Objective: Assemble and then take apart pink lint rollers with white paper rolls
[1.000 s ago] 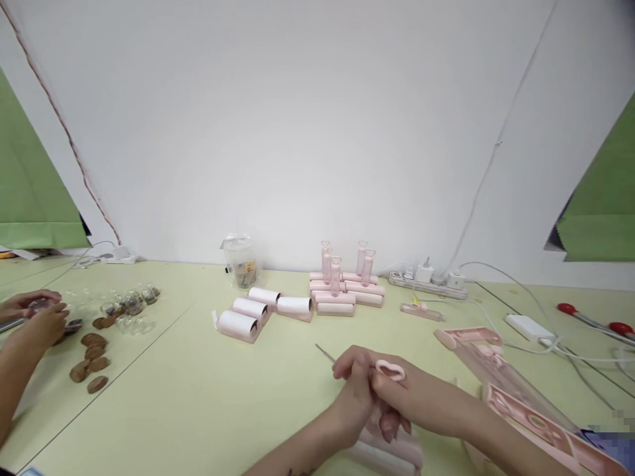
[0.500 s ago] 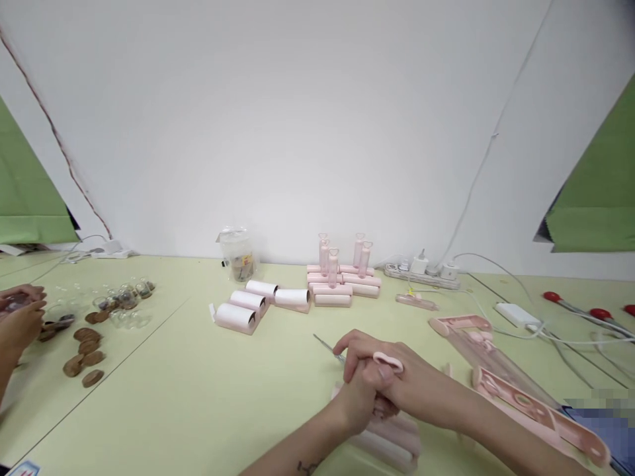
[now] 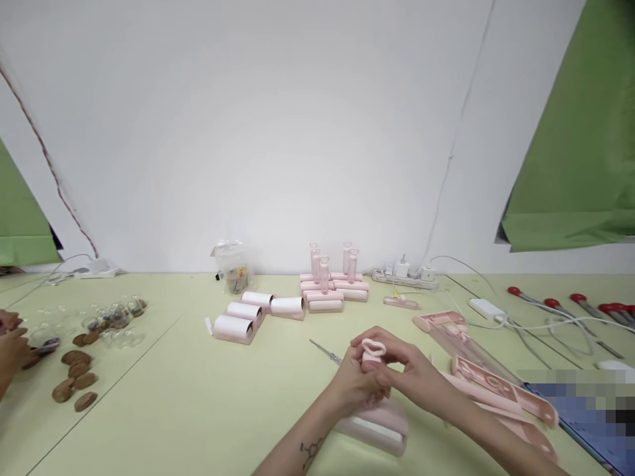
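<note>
Because both of my hands are drawn together around one thing, what I weigh from this remote post is how it stands between them: the small pale pink plastic piece with a heart-shaped loop (image 3: 371, 357) is clasped by the left hand (image 3: 350, 385) and the right hand (image 3: 407, 370), loop uppermost and free of the fingers. I judge its long axis to run from that loop down into the grip, though the lower part is hidden. Neither hand is nearer, as both touch it. Just below them, a pale pink and white rounded case (image 3: 377, 428) lies slightly slanted on the pale yellow-green table (image 3: 198, 410), its far side partly hidden by the hands. A thin metal rod (image 3: 322, 348) points away, forward and left; I cannot tell whether its near end touches the left hand. Hollow pink plastic shells (image 3: 533, 406) lie close beyond the right forearm, and upright translucent pink tubes (image 3: 324, 277) stand well ahead. Leftward I have the broadest room, out to scattered brown discs (image 3: 76, 369).
</note>
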`<state>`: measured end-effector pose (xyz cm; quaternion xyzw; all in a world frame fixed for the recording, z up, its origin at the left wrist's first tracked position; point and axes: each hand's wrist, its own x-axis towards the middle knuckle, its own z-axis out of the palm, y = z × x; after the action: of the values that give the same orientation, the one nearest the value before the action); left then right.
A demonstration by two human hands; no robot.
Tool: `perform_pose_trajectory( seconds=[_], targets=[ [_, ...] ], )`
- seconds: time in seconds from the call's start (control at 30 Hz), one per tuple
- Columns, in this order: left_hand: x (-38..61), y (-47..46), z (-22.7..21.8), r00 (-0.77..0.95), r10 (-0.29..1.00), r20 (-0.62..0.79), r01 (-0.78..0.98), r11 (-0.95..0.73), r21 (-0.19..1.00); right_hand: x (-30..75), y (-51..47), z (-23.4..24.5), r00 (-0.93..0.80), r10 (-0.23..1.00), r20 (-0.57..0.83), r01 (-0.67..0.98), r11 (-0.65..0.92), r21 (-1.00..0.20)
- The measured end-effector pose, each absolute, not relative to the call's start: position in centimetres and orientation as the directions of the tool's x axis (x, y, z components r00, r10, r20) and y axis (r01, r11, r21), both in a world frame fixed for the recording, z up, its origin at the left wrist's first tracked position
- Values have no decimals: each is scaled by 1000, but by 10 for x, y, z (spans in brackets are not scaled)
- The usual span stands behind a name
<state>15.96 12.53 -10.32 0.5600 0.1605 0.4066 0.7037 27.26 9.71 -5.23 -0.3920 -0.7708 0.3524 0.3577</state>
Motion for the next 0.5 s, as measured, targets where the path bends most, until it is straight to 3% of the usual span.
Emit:
perform_pose_trajectory(
  seconds=[0.1, 0.2, 0.27, 0.33, 0.4, 0.5],
  targets=[
    [151, 132, -107, 678, 683, 273, -305, -76, 949, 267, 91, -62, -357, 876, 323, 360, 448, -818],
    [126, 134, -91, 659, 713, 239, -28, -294, 956, 266, 88, -72, -202, 887, 416, 426, 462, -778],
    [103, 123, -68, 518, 817, 254, 228, -419, 879, 275, 93, -72, -103, 889, 446, 476, 438, -763],
    [80, 101, -42, 389, 847, 363, 382, -507, 773, 289, 108, -63, -3, 895, 446, 500, 388, -774],
    [58, 74, -25, 367, 791, 489, 464, -611, 641, 305, 131, -48, 75, 888, 453, 511, 356, -783],
    [28, 38, -35, 273, 657, 703, 521, -715, 466, 323, 177, -30, 56, 854, 517, 562, 401, -724]
  ],
)
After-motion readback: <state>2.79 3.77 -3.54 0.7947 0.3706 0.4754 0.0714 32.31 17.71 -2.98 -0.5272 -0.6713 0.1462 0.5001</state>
